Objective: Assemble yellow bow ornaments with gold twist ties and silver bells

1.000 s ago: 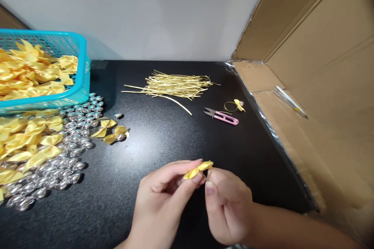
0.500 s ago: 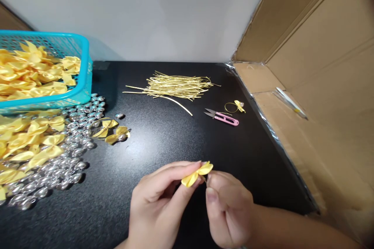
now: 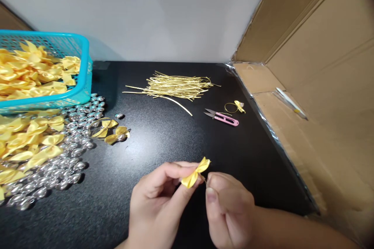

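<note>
Between thumb and fingers, my left hand [image 3: 160,198] pinches a yellow ribbon bow [image 3: 195,175] above the near part of the black table. Close on its right, my right hand [image 3: 229,206] is closed, thumb against forefinger, on a thin cord [image 3: 204,179] that runs out from behind the bow. Most of the cord is hidden by the fingers. Farther off lie pink-handled thread snips [image 3: 224,118], and beside them a finished-looking bow with a silver bead and a loop of gold cord [image 3: 239,106].
A turquoise basket [image 3: 84,66] of yellow bows stands at the left back. Before it lie loose bows [image 3: 35,132] and many silver beads [image 3: 62,171]. Gold cords [image 3: 178,86] are heaped at the back middle. Cardboard [image 3: 321,54] walls the right side, with a white pen-like tool [image 3: 291,103] there.
The bow has turned slightly in my left fingers, its upper wing now tipped more upright. My right hand has stayed almost in place, a little farther from the bow.
</note>
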`<action>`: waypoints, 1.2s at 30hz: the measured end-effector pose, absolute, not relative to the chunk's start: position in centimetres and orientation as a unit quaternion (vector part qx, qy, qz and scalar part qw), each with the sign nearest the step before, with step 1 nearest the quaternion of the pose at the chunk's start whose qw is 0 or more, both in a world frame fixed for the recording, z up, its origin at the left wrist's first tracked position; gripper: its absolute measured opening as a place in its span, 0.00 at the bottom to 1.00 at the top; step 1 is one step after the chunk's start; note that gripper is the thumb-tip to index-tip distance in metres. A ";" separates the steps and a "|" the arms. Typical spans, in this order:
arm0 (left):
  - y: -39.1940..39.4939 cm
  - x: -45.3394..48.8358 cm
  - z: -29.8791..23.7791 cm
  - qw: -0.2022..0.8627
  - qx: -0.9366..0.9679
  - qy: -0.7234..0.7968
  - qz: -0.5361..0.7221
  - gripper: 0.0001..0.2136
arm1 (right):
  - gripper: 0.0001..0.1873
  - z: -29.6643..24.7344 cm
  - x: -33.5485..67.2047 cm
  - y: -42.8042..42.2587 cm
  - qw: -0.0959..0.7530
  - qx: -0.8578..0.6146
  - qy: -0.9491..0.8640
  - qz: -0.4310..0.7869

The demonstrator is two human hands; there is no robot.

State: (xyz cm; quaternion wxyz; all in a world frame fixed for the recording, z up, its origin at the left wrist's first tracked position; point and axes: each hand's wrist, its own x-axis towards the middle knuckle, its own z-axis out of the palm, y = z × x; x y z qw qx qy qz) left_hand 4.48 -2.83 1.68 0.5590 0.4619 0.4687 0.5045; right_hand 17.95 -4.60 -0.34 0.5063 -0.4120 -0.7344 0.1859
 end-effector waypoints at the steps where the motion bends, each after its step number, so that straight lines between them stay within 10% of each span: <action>1: -2.8 4.5 1.7 0.562 0.459 0.467 0.506 0.08 | 0.16 -0.3 18.0 -4.6 0.510 -0.411 -0.733 0.186; 36: -2.6 4.4 1.6 0.588 0.476 0.402 0.516 0.11 | 0.13 0.6 19.0 -4.2 0.466 -0.397 -0.753 0.242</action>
